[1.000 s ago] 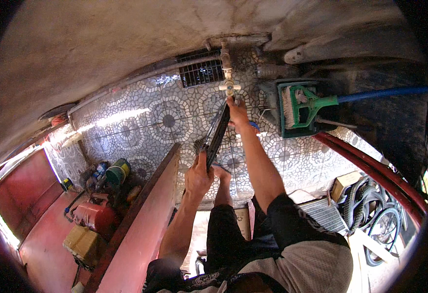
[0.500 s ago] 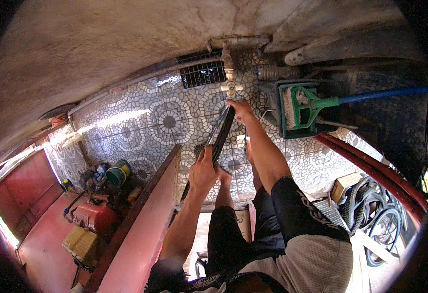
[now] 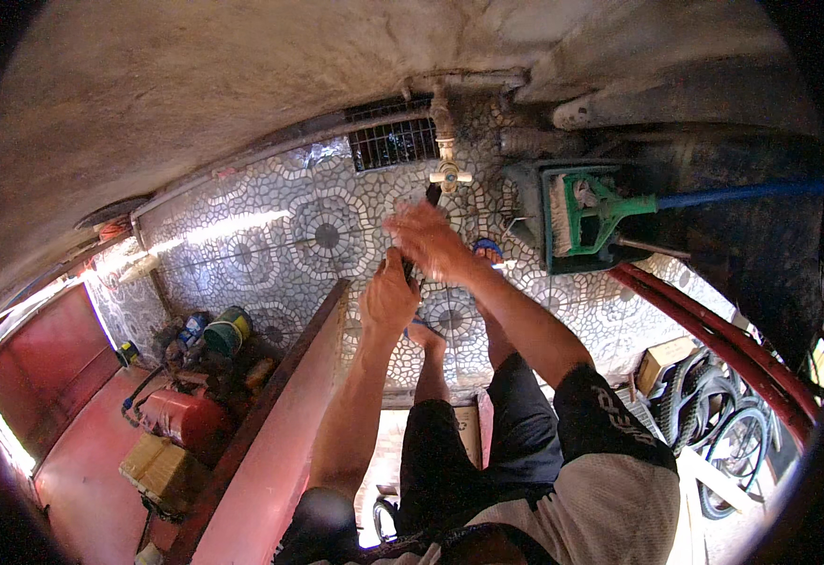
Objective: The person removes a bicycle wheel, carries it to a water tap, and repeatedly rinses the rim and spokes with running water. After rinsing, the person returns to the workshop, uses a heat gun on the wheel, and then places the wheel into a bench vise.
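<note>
My left hand [image 3: 391,297] is closed around a long, narrow black object [image 3: 433,194], of which only bits show between my hands and under the tap. Its kind is hard to make out from this angle. Crossing just above the left hand, my right hand [image 3: 423,240] is smeared by motion, so I cannot see whether it grips anything. A water tap [image 3: 450,175] with a pale handle stands just beyond the black object's far end.
A dark bin [image 3: 542,212] at the right holds a green broom [image 3: 605,207] with a blue handle. At the left are a pink partition [image 3: 275,443], a red tank [image 3: 184,419] and a cardboard box [image 3: 162,471]. Black tubes [image 3: 713,405] lie at lower right; a floor grate [image 3: 393,143] sits by the wall.
My right hand has left the black object's far end by the tap and come back toward my left hand. The object's silvery side no longer shows.
</note>
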Demonstrator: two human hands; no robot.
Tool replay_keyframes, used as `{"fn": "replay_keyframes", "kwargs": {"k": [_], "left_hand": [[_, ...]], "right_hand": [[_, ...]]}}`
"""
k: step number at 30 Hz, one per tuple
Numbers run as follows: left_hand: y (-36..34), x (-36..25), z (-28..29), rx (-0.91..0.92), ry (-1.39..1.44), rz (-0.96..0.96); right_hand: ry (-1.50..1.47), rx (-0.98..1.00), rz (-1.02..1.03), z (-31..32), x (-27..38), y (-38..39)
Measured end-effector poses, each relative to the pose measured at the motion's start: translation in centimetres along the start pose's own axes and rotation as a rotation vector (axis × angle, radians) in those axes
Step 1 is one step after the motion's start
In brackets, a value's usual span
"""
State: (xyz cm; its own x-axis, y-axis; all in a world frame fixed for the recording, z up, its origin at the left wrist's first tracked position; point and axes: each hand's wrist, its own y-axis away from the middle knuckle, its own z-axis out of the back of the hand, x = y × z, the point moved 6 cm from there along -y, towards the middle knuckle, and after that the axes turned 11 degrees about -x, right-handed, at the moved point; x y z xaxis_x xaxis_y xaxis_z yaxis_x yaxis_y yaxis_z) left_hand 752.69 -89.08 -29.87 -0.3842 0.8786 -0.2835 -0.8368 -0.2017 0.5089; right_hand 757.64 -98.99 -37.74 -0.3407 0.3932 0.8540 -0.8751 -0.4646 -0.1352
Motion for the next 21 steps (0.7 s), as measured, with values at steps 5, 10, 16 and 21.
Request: {"fn": "replay_keyframes", "kwargs": {"k": [5,10,16,21], "left_hand": [[0.1,-2.8,-1.1,0.028,0.033,-0.087],[0.1,-1.8,-0.2,-0.012,0.013,-0.048],[0.5,-0.3,-1.0,0.009,0.047,0.022],[1.6,-2.8,-1.6,0.012,0.047,-0.079]], "right_hand": [[-0.244,-0.022,-0.192,2.7,-8.3,1.1],[-0.048,-0.072,-0.333,1.4,-6.3,0.1],[0.297,-0.043,-0.299,3.3,5.9,3.1],[0.247,-0.223,-0.620,3.3,-1.8,1.5]]}}
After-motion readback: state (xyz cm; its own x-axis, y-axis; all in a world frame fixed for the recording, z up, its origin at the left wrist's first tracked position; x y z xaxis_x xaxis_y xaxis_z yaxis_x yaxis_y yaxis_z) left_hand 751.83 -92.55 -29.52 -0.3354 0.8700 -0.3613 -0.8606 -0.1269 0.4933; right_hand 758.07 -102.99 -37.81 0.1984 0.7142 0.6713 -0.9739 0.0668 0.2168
